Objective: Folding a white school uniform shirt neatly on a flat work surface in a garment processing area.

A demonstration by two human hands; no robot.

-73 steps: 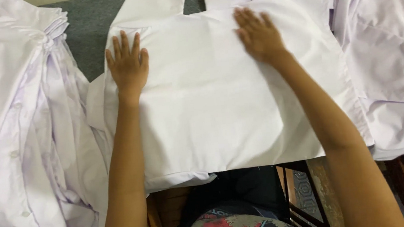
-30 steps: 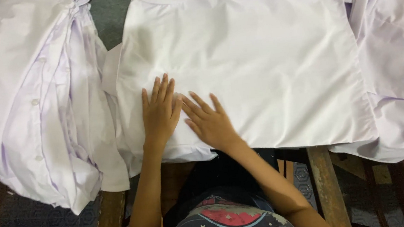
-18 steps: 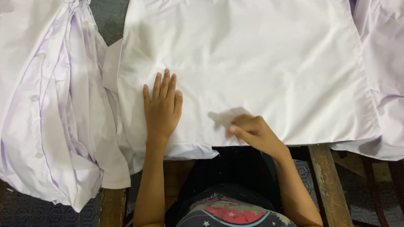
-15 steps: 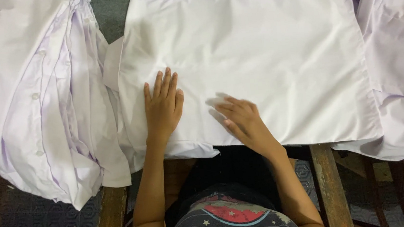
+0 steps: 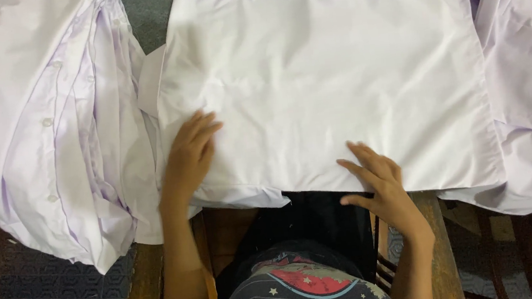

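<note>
A white shirt (image 5: 330, 80) lies flat and face down across the table in front of me. My left hand (image 5: 191, 155) rests palm down on its near left corner, fingers slightly spread. Flat on the shirt's near hem, right of centre, lies my right hand (image 5: 378, 181), fingers pointing up and to the left. Neither hand grips the cloth.
A pile of white buttoned shirts (image 5: 39, 124) hangs over the table's left side. More white shirts (image 5: 529, 81) lie at the right. The wooden table edge (image 5: 143, 282) runs close to my body, with dark patterned floor (image 5: 29, 298) below left.
Both hands came down from the far part of the shirt to its near edge. My right hand then slid right along the hem; the left hand stayed in place.
</note>
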